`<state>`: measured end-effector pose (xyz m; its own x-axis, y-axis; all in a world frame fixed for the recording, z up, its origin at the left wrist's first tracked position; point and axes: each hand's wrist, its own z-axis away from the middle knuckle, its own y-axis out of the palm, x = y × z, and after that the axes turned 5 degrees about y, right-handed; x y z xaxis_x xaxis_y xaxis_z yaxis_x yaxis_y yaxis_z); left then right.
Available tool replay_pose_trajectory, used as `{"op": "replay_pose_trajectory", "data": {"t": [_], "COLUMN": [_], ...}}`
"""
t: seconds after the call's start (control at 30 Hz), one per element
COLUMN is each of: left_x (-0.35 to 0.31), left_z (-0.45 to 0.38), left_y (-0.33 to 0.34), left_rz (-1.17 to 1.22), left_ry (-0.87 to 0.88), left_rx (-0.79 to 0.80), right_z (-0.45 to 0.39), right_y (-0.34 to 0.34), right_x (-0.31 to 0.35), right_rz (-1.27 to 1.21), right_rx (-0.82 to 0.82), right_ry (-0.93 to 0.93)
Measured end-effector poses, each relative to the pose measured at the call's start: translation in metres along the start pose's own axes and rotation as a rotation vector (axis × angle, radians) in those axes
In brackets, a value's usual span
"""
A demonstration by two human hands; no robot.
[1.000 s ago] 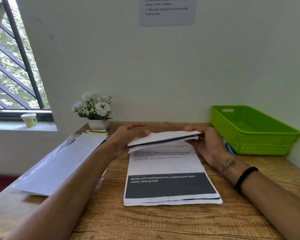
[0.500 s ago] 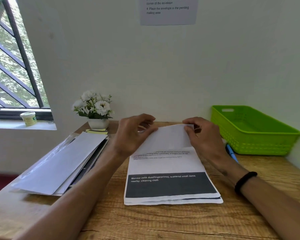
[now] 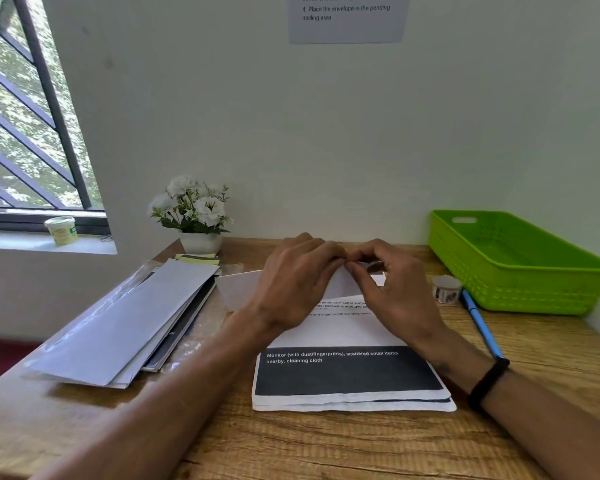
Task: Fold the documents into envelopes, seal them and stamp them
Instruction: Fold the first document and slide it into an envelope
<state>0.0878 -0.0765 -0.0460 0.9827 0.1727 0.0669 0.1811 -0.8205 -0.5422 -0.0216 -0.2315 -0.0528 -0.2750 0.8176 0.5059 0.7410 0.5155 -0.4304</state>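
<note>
A wooden plank table (image 3: 326,445) stands against a plain pale wall, with a barred window (image 3: 25,116) at the left and a printed white instruction sheet (image 3: 347,19) stuck high on the wall. On the sill sits a small cream tub (image 3: 61,230). At the table's far edge is a white pot of white flowers (image 3: 196,216), with yellow sticky notes (image 3: 197,259) just in front of it. A loose pile of white envelopes in clear wrapping (image 3: 118,323) lies at the left. At the right is a bright green plastic basket (image 3: 513,261); just beside it sit a small roll of patterned tape (image 3: 447,289) and a blue pen (image 3: 480,327).

In the middle lies the stack of printed white documents with a black band (image 3: 350,375). Its top sheet is lifted at the far end — both hands meet there. The left hand (image 3: 295,289) has its fingers curled over the raised paper edge; the right hand (image 3: 388,292) pinches the same edge between thumb and fingertips, a black wristband (image 3: 488,379) on that wrist.
</note>
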Motion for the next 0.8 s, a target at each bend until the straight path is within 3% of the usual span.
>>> {"op": "replay_pose_trajectory", "data": {"t": [0.2, 0.5, 0.7, 0.8], "left_x": [0.005, 0.047, 0.066, 0.063], "left_z": [-0.002, 0.007, 0.018, 0.017], "left_y": [0.001, -0.015, -0.022, -0.017], "left_rz": [-0.077, -0.193, -0.237, -0.217], "left_ry": [0.027, -0.148, -0.320, -0.302], "left_rx": [-0.018, -0.035, -0.066, -0.034], "right_z": [-0.004, -0.016, -0.015, -0.012], "right_y": [-0.003, -0.021, -0.026, -0.021], "right_x": [-0.004, -0.016, -0.018, -0.014], "right_rz": [0.043, -0.047, -0.047, -0.066], "right_rx": [-0.023, -0.230, -0.249, -0.228], "right_ry": [0.003, 0.193, 0.214, 0.193]}}
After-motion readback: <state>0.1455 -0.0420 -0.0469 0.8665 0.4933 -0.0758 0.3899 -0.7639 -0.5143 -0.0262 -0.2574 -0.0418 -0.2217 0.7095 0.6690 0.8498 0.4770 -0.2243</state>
